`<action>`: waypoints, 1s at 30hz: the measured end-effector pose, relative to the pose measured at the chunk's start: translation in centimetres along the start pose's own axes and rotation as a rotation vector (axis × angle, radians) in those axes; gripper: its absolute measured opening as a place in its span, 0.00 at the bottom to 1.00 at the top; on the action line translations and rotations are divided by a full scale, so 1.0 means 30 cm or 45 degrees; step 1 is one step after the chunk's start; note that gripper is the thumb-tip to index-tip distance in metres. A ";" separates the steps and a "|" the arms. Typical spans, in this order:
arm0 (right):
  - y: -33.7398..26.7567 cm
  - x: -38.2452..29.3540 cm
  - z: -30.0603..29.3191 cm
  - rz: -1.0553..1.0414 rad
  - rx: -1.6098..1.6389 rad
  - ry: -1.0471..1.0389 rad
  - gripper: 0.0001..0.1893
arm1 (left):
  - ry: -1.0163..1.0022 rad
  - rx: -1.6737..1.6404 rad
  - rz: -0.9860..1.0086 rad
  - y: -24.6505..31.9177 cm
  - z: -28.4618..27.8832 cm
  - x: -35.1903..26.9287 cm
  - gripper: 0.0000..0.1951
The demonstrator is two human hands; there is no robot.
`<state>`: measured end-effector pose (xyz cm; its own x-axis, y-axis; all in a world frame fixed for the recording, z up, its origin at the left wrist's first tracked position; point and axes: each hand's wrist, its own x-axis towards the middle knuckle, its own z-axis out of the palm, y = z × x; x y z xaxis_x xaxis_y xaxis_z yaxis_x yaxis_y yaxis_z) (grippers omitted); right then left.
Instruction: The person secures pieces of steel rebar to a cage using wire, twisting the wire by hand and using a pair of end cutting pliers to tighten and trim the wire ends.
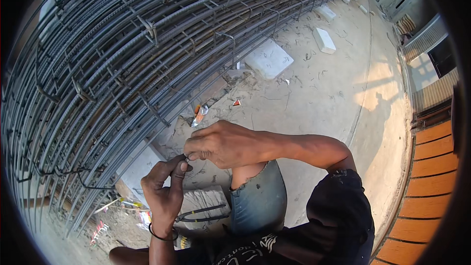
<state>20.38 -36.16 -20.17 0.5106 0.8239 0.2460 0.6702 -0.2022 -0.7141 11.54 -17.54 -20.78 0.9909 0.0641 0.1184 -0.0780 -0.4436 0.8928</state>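
Observation:
My left hand (165,182), with a dark band at its wrist, is raised in front of the rebar, thumb and forefinger pinched together. My right hand (220,145) meets it from the right, and its fingertips close on the same small thin thing (187,160). Only a pale glint of that thing shows, so its kind cannot be told. Below the hands a pair of long-handled pincers (202,215) lies across a pale block (204,198), its handles pointing right.
A large stack of tied rebar cages (147,62) fills the left side, with stirrups and bar ends sticking out. White blocks (270,59) stand along its edge. Wire scraps and wrappers (199,115) litter the concrete floor (316,92). Orange tiles (423,187) border the right.

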 end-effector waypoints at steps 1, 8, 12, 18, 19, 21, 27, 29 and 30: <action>-0.020 -0.015 0.012 0.011 -0.108 0.001 0.08 | -0.061 -0.134 -0.136 -0.004 -0.007 -0.008 0.06; -0.109 -0.091 -0.006 0.026 -0.207 -0.010 0.11 | -0.222 -0.291 -0.215 -0.004 -0.013 -0.040 0.06; -0.107 -0.119 0.014 0.129 -0.239 -0.183 0.12 | -0.148 0.066 0.048 -0.025 0.007 -0.049 0.03; -0.037 -0.169 -0.018 0.033 -0.086 -0.128 0.07 | -0.341 0.334 0.173 0.006 0.034 -0.028 0.03; -0.030 -0.161 -0.031 0.068 -0.094 -0.197 0.07 | -0.351 0.418 0.217 0.019 0.042 -0.020 0.03; 0.022 -0.154 -0.049 0.047 0.066 -0.144 0.11 | -0.278 0.509 0.227 0.019 0.064 -0.003 0.04; 0.635 -0.431 -0.127 0.918 -0.116 0.476 0.09 | -0.006 0.194 -0.239 -0.112 0.099 -0.012 0.06; 0.778 -0.583 -0.040 1.152 -0.285 0.366 0.12 | 0.025 0.081 -0.390 -0.195 0.101 -0.049 0.07; 0.831 -0.658 0.024 1.181 -0.369 0.311 0.13 | 0.010 0.037 -0.464 -0.243 0.110 -0.068 0.08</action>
<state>26.64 -57.08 -43.29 0.9728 0.1505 -0.1762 0.0399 -0.8577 -0.5127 10.45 -17.37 -28.97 0.9521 0.2294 -0.2021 0.2836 -0.4158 0.8641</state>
